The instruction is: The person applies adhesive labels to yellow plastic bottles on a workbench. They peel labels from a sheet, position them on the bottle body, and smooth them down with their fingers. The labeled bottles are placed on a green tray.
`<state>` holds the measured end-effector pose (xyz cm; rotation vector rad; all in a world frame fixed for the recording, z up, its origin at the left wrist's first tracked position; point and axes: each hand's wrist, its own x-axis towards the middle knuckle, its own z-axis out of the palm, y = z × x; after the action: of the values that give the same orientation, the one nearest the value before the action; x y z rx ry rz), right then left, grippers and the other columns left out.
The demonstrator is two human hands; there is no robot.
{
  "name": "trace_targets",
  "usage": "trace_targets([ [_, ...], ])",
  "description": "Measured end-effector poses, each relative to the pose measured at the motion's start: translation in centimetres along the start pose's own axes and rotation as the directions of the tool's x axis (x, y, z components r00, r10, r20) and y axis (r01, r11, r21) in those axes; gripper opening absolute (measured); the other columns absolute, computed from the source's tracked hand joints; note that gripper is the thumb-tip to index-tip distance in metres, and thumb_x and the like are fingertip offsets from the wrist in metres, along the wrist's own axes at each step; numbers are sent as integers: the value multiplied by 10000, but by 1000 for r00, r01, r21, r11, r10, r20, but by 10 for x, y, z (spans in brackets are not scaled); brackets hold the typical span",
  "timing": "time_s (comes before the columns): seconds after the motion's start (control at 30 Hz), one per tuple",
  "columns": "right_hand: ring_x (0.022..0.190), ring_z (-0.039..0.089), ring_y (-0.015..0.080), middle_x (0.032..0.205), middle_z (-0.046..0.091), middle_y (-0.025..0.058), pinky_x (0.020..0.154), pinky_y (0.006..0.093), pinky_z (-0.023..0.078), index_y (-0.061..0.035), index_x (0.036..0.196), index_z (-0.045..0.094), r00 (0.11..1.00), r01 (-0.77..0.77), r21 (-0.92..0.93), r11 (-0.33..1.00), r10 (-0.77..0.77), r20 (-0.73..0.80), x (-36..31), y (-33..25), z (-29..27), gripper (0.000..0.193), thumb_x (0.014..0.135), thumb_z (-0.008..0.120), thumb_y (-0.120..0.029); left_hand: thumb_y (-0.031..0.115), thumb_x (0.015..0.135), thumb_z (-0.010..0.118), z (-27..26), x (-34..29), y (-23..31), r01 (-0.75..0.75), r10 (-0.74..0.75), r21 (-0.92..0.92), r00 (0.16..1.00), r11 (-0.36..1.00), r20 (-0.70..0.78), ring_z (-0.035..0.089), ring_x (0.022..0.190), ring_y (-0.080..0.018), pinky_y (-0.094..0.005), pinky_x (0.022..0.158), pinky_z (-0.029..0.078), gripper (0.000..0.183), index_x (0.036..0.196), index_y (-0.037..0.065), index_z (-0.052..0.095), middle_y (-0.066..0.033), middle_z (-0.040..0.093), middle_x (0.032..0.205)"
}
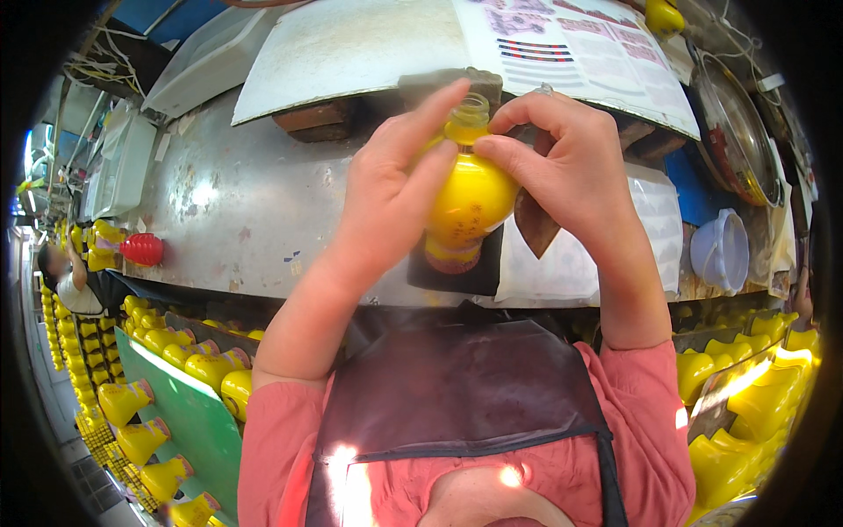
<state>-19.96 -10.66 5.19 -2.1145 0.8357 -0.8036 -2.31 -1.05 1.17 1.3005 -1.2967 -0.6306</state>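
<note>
A round yellow plastic bottle [470,198] with an open threaded neck is held up in front of me, above a metal workbench [237,211]. My left hand [391,189] wraps its left side, fingers stretched up toward the neck. My right hand [562,162] pinches the bottle at its shoulder and neck from the right. A dark band with print runs round the bottle's lower part. I wear a pink shirt and a dark apron [457,386].
Rows of yellow bottles [176,351] lie at my lower left and more yellow bottles [746,395] at the right. A red ribbed object [142,249] rests on the bench's left. A white board [369,44], a printed sheet [580,48], a metal bowl [738,132] and a clear tub [720,250] sit beyond. Another person [66,281] works far left.
</note>
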Motion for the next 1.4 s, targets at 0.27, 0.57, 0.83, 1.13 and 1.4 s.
trace_targets([
  [0.27, 649, 606, 50, 863, 674, 43, 561, 209, 452, 34, 1085, 740, 989, -94, 175, 980, 72, 128, 1, 6, 2, 286, 880, 798, -156, 157, 1047, 558, -11, -3, -12, 26, -23, -61, 999, 998, 46, 561, 1272, -188, -321, 1098, 416, 394, 1409, 8, 603, -119, 628, 1375],
  [0.57, 703, 591, 65, 929, 669, 52, 620, 223, 465, 33, 1122, 748, 977, -168, 258, 951, 126, 173, -1, 11, 7, 312, 882, 799, -160, 187, 1010, 610, -19, -2, -7, -22, 14, 79, 996, 997, 93, 586, 1252, -255, -370, 1088, 428, 317, 1255, 12, 709, -145, 665, 1332],
  [0.83, 749, 661, 137, 863, 689, 73, 657, 257, 501, -13, 1082, 775, 995, 102, 75, 992, -103, 3, -6, 10, 7, 183, 919, 733, -87, 245, 996, 620, -15, -4, -9, 8, -8, 5, 999, 1000, 47, 606, 1198, -280, -387, 1056, 447, 370, 1319, 75, 679, -137, 699, 1268],
  [1.13, 635, 654, 289, 751, 694, 126, 607, 369, 519, -59, 872, 754, 947, 240, -117, 964, -259, -192, -10, 0, 14, 86, 856, 745, -143, 61, 948, 651, -6, 1, 1, 71, -65, -220, 997, 973, 35, 636, 1172, -178, -325, 1024, 489, 450, 1396, 72, 616, -106, 697, 1259],
  [1.4, 604, 638, 309, 700, 669, 141, 596, 391, 516, -62, 825, 748, 961, 179, -102, 979, -196, -198, -9, -2, 14, 85, 834, 742, -147, 8, 961, 622, -6, 6, 7, 87, -80, -135, 995, 987, 57, 619, 1187, -145, -294, 1038, 486, 450, 1409, 22, 580, -111, 679, 1272],
])
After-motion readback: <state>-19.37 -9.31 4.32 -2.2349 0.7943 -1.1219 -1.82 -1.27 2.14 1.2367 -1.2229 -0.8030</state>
